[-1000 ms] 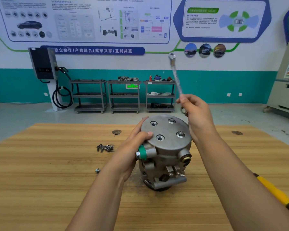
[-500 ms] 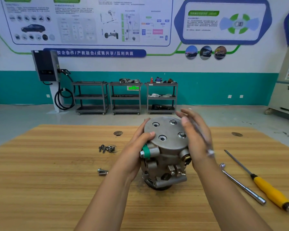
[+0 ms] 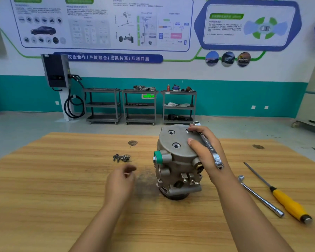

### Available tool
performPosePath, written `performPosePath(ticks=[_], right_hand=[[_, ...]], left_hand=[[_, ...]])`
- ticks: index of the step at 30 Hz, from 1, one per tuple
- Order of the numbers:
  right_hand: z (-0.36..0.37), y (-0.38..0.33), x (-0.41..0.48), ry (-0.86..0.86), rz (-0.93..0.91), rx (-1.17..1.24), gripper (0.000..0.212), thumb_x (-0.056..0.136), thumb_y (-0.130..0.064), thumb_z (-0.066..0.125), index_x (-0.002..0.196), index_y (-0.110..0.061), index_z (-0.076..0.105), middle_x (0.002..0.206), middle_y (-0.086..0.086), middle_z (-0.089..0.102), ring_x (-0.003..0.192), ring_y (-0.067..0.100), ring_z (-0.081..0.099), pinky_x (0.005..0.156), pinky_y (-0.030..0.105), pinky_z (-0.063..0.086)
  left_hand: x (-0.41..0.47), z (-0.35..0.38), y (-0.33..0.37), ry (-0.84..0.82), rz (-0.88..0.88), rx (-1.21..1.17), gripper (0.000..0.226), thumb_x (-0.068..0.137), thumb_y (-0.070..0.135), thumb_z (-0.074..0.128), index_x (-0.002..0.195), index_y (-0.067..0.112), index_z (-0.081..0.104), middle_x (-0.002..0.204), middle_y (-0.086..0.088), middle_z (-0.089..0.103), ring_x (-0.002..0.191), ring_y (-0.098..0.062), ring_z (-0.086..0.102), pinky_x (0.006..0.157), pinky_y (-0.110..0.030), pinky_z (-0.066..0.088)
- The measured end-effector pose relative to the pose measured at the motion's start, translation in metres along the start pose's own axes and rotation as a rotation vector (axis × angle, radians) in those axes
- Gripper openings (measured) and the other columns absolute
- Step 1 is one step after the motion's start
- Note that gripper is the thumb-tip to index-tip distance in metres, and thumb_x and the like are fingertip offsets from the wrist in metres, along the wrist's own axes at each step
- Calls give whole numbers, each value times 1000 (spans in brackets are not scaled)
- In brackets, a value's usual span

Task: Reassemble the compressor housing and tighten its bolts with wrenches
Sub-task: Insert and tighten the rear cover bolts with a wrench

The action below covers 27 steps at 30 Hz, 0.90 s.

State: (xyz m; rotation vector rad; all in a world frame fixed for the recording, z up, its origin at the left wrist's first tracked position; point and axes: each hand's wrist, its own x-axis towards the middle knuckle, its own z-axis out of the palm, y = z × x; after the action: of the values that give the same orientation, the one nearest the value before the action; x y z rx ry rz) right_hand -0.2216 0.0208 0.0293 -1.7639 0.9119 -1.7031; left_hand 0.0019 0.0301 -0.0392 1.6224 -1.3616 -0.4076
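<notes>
Two hands work at one compressor housing, which stands upright near the middle of the wooden bench, its flat round end cover facing up and tilted toward the viewer. The right hand lies on the cover's right edge, thumb pressed flat on the metal, evidently to steady the unit. The same hand holds a double-ended ring spanner — its shank runs along the fingers, one ring beyond the fingertips, the other at the wrist — so the tool is parked in the hand, not engaged on any fastener. Lettering is stamped along the shank; it cannot be read. The left hand hovers low over the bench left of the compressor, fingers loosely curled; it is blurred, and whether a bolt sits at the fingertips cannot be determined. A small heap of loose bolts lies left of the compressor, just beyond that hand, within easy reach for fitting. At least two recessed holes in the cover appear unfilled, so bolt fitting is judged unfinished. Right of the compressor lie a socket wrench bar and a yellow-handled screwdriver, side by side. Behind the compressor, a blue wall banner reads 校企合作/产教融合/成果共享/互利共赢.
</notes>
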Motion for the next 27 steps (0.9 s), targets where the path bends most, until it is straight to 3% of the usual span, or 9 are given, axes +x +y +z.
performPosePath(ticks=[2,5,10,13,18,22,27], right_hand=[[-2,1,0,5,-2,-5,26,76,-23,58,102,-27,62,107,-23,61,98,-11,55,74,4,42],[-7,3,2,-8,-6,-31,26,77,-24,58,103,-27,61,104,-29,60,98,-12,55,73,4,42],[-14,5,4,-28,-3,-53,27,78,-24,58,105,-27,61,104,-34,59,98,-12,54,73,4,42],[-15,4,3,-28,5,-39,27,77,-25,58,104,-28,61,104,-34,59,98,-12,55,72,5,43],[-15,3,2,-17,7,-53,27,80,-23,59,107,-26,60,103,-37,57,96,-16,53,71,3,42],[-16,3,5,-45,18,-65,26,87,-12,59,105,-29,62,111,-34,55,100,-16,51,77,5,44],[-20,-3,14,-139,73,-33,27,75,-26,58,100,-33,65,119,-23,57,101,-9,56,75,10,47]], left_hand=[[7,-7,-27,19,17,367,25,86,12,57,105,25,67,111,-4,61,98,-22,58,79,-30,47],[14,-11,-47,-69,-5,587,28,85,22,57,111,32,62,115,-2,55,108,-25,50,85,-33,44],[20,-6,-51,-140,71,632,14,88,37,57,101,30,59,110,2,59,107,-23,47,87,-32,44],[19,-2,-50,-116,87,605,17,89,38,57,90,25,46,106,2,62,100,-23,50,79,-31,43],[21,-1,-48,-122,100,629,25,93,36,52,114,23,48,115,-2,61,106,-25,51,85,-30,41],[25,-1,-49,-132,102,622,17,94,32,51,109,24,54,112,-1,60,106,-22,52,86,-29,44],[30,-4,-51,-160,89,603,18,91,27,57,109,23,58,112,-1,64,106,-20,56,87,-28,46]])
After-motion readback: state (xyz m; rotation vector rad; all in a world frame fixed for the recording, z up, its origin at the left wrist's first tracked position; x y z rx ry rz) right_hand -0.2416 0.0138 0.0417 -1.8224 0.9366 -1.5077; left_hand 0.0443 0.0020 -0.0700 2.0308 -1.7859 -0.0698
